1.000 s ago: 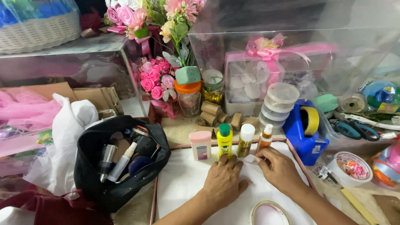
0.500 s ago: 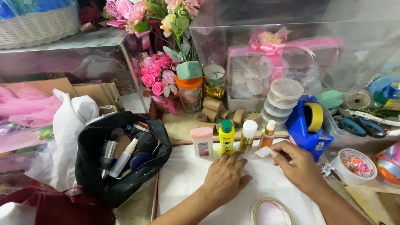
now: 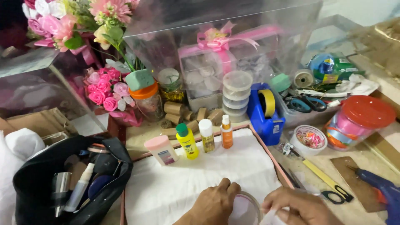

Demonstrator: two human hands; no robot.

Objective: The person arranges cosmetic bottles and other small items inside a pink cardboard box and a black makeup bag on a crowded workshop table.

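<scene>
My left hand (image 3: 214,205) and my right hand (image 3: 300,207) are at the bottom edge of the view, over a white cloth (image 3: 196,175) spread in a shallow tray. Both touch a round ring-shaped thing with a pink centre (image 3: 245,208), the left hand's fingers curled on its left rim, the right hand's fingertips at its right rim. Behind, standing in a row on the cloth, are a pink-capped bottle (image 3: 161,150), a yellow bottle with a green cap (image 3: 187,141), a white-capped bottle (image 3: 206,135) and a small orange bottle (image 3: 226,132).
An open black pouch of cosmetics (image 3: 71,183) lies left. A blue tape dispenser (image 3: 265,111), stacked clear tubs (image 3: 236,96), a red-lidded jar (image 3: 359,121), scissors (image 3: 333,193) and a blue glue gun (image 3: 385,191) sit right. Pink flowers (image 3: 104,89) and a clear gift box (image 3: 221,62) stand behind.
My hands have drawn back from the row of bottles toward the near edge and now rest on the round ring. The camera has shifted right.
</scene>
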